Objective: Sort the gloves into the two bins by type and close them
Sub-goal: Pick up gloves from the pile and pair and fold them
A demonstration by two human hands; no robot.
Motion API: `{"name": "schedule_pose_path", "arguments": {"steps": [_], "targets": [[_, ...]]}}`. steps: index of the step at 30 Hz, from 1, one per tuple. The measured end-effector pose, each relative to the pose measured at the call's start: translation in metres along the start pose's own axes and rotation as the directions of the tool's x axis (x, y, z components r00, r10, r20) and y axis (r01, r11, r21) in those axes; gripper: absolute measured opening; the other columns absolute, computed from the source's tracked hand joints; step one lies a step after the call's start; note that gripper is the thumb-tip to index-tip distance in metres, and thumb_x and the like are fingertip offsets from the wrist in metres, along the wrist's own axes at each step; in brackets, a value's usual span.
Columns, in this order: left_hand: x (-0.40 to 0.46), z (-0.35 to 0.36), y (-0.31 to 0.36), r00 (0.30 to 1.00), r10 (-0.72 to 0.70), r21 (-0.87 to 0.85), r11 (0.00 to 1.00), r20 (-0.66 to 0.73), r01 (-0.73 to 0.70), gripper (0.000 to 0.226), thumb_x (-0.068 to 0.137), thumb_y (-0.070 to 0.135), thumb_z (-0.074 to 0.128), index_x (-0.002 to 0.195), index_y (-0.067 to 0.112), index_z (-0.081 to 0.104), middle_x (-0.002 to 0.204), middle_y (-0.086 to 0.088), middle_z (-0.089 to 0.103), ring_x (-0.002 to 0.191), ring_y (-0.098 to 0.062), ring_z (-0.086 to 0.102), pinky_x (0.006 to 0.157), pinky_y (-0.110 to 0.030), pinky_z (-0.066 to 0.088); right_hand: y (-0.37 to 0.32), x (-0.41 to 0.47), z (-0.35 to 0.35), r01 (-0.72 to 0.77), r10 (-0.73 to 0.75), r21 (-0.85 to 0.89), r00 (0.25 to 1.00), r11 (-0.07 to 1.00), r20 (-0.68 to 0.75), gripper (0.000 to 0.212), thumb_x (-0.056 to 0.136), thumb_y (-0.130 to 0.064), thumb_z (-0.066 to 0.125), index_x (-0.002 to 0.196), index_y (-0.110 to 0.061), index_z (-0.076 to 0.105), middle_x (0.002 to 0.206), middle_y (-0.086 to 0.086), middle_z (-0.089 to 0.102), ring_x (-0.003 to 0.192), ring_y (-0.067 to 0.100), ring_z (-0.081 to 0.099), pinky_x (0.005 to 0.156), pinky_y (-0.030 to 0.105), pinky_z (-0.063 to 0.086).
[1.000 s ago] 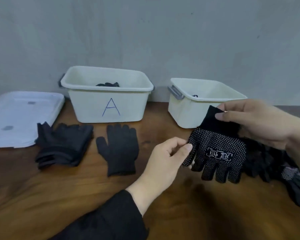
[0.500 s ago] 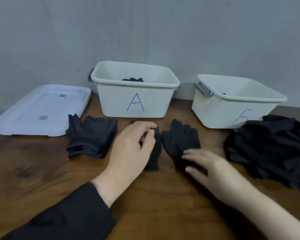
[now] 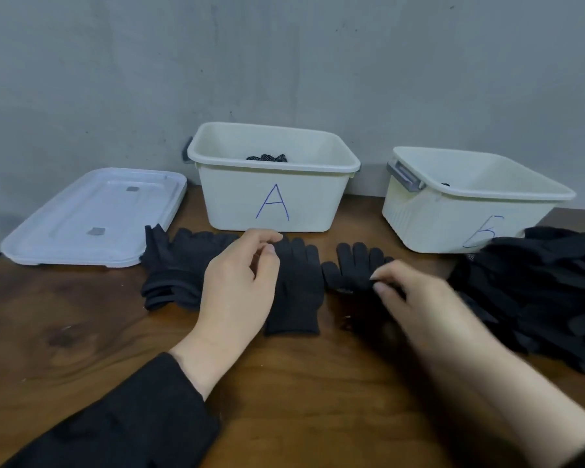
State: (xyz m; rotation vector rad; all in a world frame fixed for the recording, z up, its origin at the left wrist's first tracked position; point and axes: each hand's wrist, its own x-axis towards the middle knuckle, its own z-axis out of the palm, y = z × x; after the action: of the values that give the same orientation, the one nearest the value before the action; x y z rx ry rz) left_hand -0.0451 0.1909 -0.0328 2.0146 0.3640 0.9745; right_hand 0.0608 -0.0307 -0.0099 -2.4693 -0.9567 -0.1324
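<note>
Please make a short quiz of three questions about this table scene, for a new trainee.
1. True or false: the bin marked A has its lid on.
2. Which hand touches the glove lying in front of the gap between the bins? a) left hand b) right hand
3. Fill in: the white lid lies to the ____ of bin A.

Key:
1. False; it is open, with a dotted glove inside.
2. b
3. left
</note>
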Motion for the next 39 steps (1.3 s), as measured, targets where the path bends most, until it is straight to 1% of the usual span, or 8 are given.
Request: {"name": "schedule_pose_path", "arguments": {"steps": [2, 9, 16, 19, 23, 27, 33, 39], "targets": [[0.002, -0.004, 0.000, 0.999, -0.015, -0.039, 0.999, -0.046, 0.013, 0.022, 0.099, 0.020, 0.048, 0.110, 0.024, 0.067, 0.080, 0.014, 0.064, 0.069, -0.006, 0.058, 0.065, -0.013, 0.043, -0.016, 0.021, -0.029, -0.057, 0.059, 0.141, 0.998, 0.988, -0.006, 0.009, 0.101, -0.031, 0.058, 0.097, -0.036, 0.064, 0.085, -0.022, 0.070, 0.078, -0.006, 0.061, 0.068, 0.010, 0.045], [0.007, -0.009, -0.001, 0.983, -0.067, -0.190, 0.981, -0.173, 0.033, 0.022, 0.100, 0.014, 0.046, 0.106, 0.020, 0.066, 0.076, 0.010, 0.065, 0.069, -0.008, 0.059, 0.068, -0.013, 0.044, -0.067, 0.097, -0.086, -0.048, 0.028, 0.302, 0.997, 0.952, 0.071, 0.018, 0.097, -0.028, 0.065, 0.082, -0.024, 0.073, 0.064, -0.015, 0.065, 0.061, 0.001, 0.056, 0.069, 0.028, 0.044], [0.010, -0.014, -0.002, 0.959, -0.122, -0.295, 0.954, -0.256, 0.043, 0.027, 0.101, 0.008, 0.045, 0.100, 0.027, 0.063, 0.075, 0.007, 0.064, 0.067, -0.007, 0.056, 0.068, -0.017, 0.043, -0.091, 0.109, -0.063, 0.190, -0.141, 0.271, 0.972, 0.944, -0.190, 0.015, 0.100, -0.029, 0.060, 0.088, -0.034, 0.066, 0.074, -0.022, 0.066, 0.072, -0.003, 0.057, 0.075, 0.023, 0.046], [0.012, -0.014, -0.001, 0.954, -0.137, -0.318, 0.947, -0.266, 0.047, 0.027, 0.101, 0.007, 0.044, 0.098, 0.027, 0.062, 0.074, 0.005, 0.063, 0.068, -0.006, 0.056, 0.070, -0.014, 0.043, -0.086, 0.078, -0.025, 0.240, -0.231, 0.134, 0.969, 0.961, -0.083, 0.011, 0.100, -0.028, 0.058, 0.099, -0.035, 0.066, 0.086, -0.030, 0.065, 0.083, -0.008, 0.057, 0.079, 0.012, 0.043], [0.009, -0.011, -0.004, 0.968, -0.118, -0.302, 0.952, -0.221, 0.047, 0.026, 0.100, 0.006, 0.045, 0.103, 0.026, 0.062, 0.074, 0.005, 0.063, 0.068, -0.007, 0.056, 0.070, -0.018, 0.045, -0.057, 0.020, 0.039, 0.286, -0.290, 0.051, 0.925, 0.957, 0.247, 0.031, 0.103, -0.040, 0.049, 0.131, -0.035, 0.063, 0.133, -0.024, 0.058, 0.125, -0.010, 0.045, 0.112, 0.025, 0.036], [0.008, -0.005, -0.005, 0.996, -0.078, -0.127, 0.989, -0.047, 0.072, 0.023, 0.098, 0.015, 0.046, 0.111, 0.026, 0.062, 0.078, 0.009, 0.066, 0.077, -0.008, 0.062, 0.077, -0.023, 0.051, -0.041, -0.016, 0.064, 0.283, -0.291, 0.069, 0.922, 0.957, 0.256, 0.049, 0.104, -0.048, 0.035, 0.151, -0.037, 0.042, 0.158, -0.030, 0.028, 0.146, -0.017, 0.007, 0.125, 0.023, 0.009], [0.004, 0.009, -0.003, 0.915, -0.105, 0.407, 0.911, 0.389, -0.069, 0.026, 0.103, 0.037, 0.043, 0.124, 0.032, 0.058, 0.097, 0.012, 0.069, 0.087, -0.007, 0.061, 0.083, -0.033, 0.051, -0.025, -0.019, 0.057, 0.106, -0.104, 0.211, 0.994, 0.972, -0.022, 0.026, 0.104, -0.035, 0.050, 0.114, -0.027, 0.072, 0.111, -0.026, 0.064, 0.110, -0.006, 0.057, 0.095, 0.016, 0.047], [-0.012, 0.032, 0.037, 0.932, 0.105, 0.434, 0.863, 0.346, -0.258, 0.031, 0.100, 0.037, 0.047, 0.123, 0.028, 0.066, 0.105, 0.009, 0.072, 0.096, -0.014, 0.062, 0.092, -0.036, 0.047, 0.000, -0.034, 0.037, -0.022, 0.046, 0.236, 0.994, 0.971, -0.096, 0.024, 0.105, -0.033, 0.050, 0.113, -0.025, 0.071, 0.107, -0.020, 0.065, 0.103, -0.004, 0.059, 0.087, 0.010, 0.047]]}}
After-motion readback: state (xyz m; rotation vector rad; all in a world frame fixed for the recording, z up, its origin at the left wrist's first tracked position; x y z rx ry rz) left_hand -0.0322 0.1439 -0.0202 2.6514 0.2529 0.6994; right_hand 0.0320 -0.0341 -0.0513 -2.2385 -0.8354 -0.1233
